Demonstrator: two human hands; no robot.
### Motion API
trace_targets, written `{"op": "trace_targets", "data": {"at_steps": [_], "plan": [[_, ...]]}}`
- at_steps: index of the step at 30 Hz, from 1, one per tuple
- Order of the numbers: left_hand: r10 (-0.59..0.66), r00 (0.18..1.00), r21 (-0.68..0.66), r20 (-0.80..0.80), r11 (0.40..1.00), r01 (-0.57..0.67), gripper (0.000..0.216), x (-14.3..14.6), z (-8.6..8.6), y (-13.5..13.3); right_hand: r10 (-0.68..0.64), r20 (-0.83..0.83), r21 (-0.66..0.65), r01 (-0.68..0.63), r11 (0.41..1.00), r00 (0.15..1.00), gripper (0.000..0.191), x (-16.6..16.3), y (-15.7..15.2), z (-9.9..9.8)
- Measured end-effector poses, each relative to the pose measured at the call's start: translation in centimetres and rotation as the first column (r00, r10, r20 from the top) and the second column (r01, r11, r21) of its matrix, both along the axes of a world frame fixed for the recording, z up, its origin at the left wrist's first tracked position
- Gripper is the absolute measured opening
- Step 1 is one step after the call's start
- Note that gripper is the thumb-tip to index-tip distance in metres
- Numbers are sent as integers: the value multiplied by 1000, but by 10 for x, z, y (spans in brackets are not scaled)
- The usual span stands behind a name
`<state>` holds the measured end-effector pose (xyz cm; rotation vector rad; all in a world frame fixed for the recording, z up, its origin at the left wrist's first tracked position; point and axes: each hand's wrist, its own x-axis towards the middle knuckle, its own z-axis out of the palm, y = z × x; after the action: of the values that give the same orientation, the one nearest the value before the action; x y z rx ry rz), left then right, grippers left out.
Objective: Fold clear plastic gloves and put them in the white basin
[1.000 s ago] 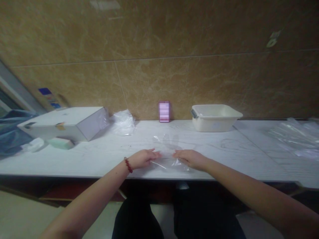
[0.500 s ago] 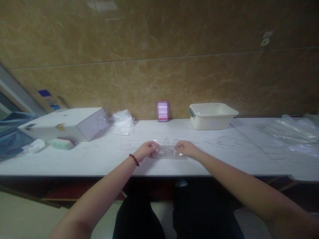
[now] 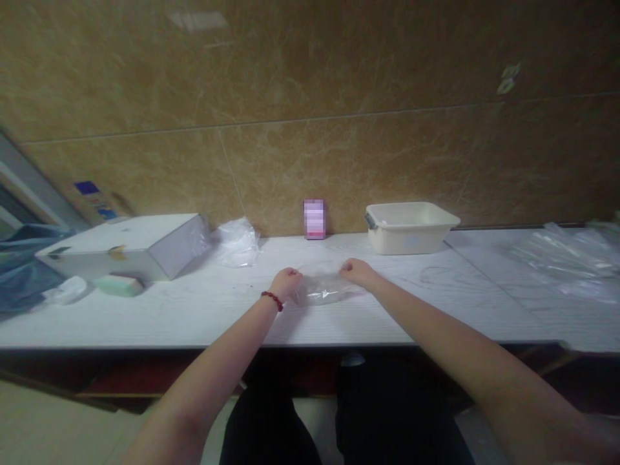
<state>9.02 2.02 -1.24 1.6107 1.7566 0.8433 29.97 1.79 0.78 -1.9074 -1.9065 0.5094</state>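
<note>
The clear crinkled plastic bag point(image 3: 323, 290) is lying on the white wood-grain bench point(image 3: 194, 310) in front of me. I am holding its two ends, my left hand point(image 3: 285, 282) and right hand point(image 3: 352, 271) each with its grip clamped on it.

The pink box point(image 3: 314, 219) just left of the white tub point(image 3: 409, 227) is blurred into blocks, its print unreadable. The tub's wall hides its inside. In front of the tub, the left hand point(image 3: 285, 282) and right hand point(image 3: 353, 271) curl their fingertips out of sight on the clear bag point(image 3: 322, 289). Far left of the tub, a blue bundle point(image 3: 19, 271) is cut off by the edge; far right, clear sheets point(image 3: 571, 258) are cut off too.
</note>
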Motion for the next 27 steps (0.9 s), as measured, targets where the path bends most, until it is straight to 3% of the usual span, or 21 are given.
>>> {"op": "trace_targets", "data": {"at_steps": [9,16,22,27], "plan": [[31,998,8,61,999,-32,13,8,-9,8,-53,77,44,50,998,996,22,-2,10,-8],[61,998,66,-19,996,-60,12,8,-17,13,-51,34,102,48,994,998,14,-7,17,-24],[69,995,81,-72,995,-63,11,6,-23,17,-36,35,114,32,993,999,13,-8,25,-27],[96,986,147,-134,986,-76,18,4,-18,14,-8,60,115,1,993,998,14,-7,31,-28]]}}
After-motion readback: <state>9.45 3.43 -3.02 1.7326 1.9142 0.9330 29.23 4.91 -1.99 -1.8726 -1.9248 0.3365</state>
